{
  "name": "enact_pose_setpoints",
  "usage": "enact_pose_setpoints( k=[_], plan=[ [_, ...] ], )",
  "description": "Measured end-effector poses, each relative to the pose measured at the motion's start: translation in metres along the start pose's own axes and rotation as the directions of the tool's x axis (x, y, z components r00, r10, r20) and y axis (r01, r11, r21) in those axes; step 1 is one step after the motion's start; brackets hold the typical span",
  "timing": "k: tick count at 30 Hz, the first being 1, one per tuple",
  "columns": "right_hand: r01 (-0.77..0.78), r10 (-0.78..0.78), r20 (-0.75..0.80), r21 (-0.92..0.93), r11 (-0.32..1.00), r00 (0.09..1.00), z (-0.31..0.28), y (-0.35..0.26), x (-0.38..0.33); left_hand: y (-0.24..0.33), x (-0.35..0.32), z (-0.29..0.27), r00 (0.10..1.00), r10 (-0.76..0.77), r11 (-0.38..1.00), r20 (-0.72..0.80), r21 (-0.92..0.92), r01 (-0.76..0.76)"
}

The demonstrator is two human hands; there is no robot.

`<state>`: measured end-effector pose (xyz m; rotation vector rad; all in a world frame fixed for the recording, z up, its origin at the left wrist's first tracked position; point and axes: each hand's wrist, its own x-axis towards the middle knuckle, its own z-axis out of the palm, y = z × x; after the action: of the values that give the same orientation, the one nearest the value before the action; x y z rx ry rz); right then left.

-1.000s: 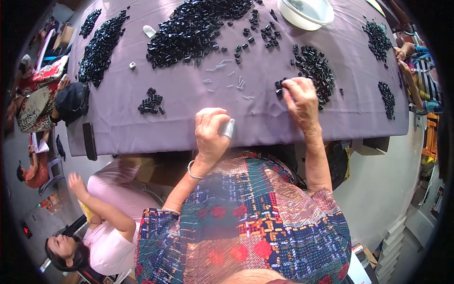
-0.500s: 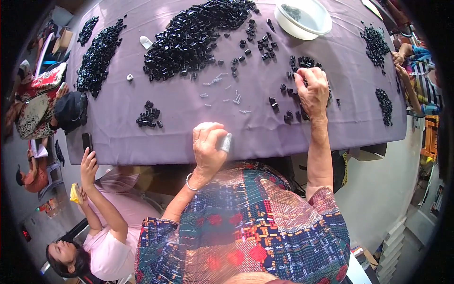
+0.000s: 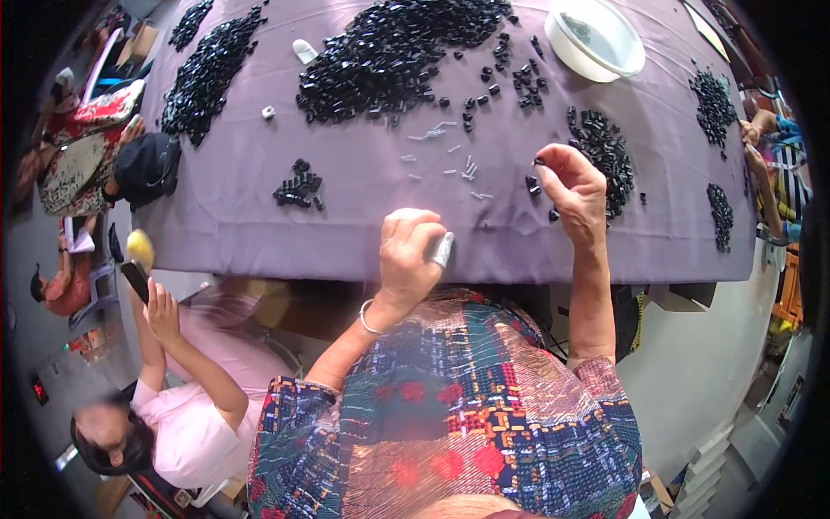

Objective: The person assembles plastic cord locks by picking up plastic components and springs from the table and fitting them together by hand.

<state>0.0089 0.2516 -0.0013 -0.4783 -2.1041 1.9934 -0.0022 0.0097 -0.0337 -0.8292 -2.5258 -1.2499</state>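
My right hand (image 3: 574,192) is raised at the near left side of a heap of short black tube-like pieces (image 3: 612,160). A small black piece (image 3: 539,162) is pinched between its thumb and forefinger. Closer to the table's near edge, my left hand (image 3: 408,253) is curled closed, with a whitish cover (image 3: 442,250) on its thumb. What lies inside those fingers is hidden. Several thin clear pins (image 3: 469,168) lie scattered on the purple cloth beyond my hands. A few loose black pieces (image 3: 533,183) sit below my right hand's fingertips.
A large black heap (image 3: 380,73) spreads across the far middle, with another heap (image 3: 207,78) farther left. A small cluster (image 3: 298,186) lies left of my left hand. A white basin (image 3: 595,41) stands far right. A person (image 3: 186,415) holding a phone sits at my left.
My right hand has shifted left off the black heap, and a black piece now shows in its pinch. My left hand stays curled. The whole view has shifted slightly.
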Motion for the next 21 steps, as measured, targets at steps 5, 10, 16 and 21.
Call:
enact_pose_setpoints(
  k=[5,10,16,21],
  plan=[
    [-0.088,0.062,0.114,0.244,0.966,0.992,0.026,0.001,-0.025,-0.004,-0.001,0.003,1.000,0.007,1.000,-0.026,0.002,-0.006],
    [-0.124,0.061,0.175,0.380,0.917,0.983,0.041,0.006,-0.040,-0.007,0.000,0.005,0.999,0.028,0.999,-0.035,-0.042,-0.029],
    [0.347,-0.343,0.095,-0.466,0.814,0.934,0.029,0.014,-0.037,-0.008,-0.002,0.002,0.998,0.042,0.999,-0.047,-0.033,-0.043],
    [0.318,-0.512,0.115,-0.889,0.329,0.851,-0.019,0.021,-0.007,-0.006,-0.002,0.003,0.999,0.028,0.999,-0.026,-0.031,-0.029]
  ],
)
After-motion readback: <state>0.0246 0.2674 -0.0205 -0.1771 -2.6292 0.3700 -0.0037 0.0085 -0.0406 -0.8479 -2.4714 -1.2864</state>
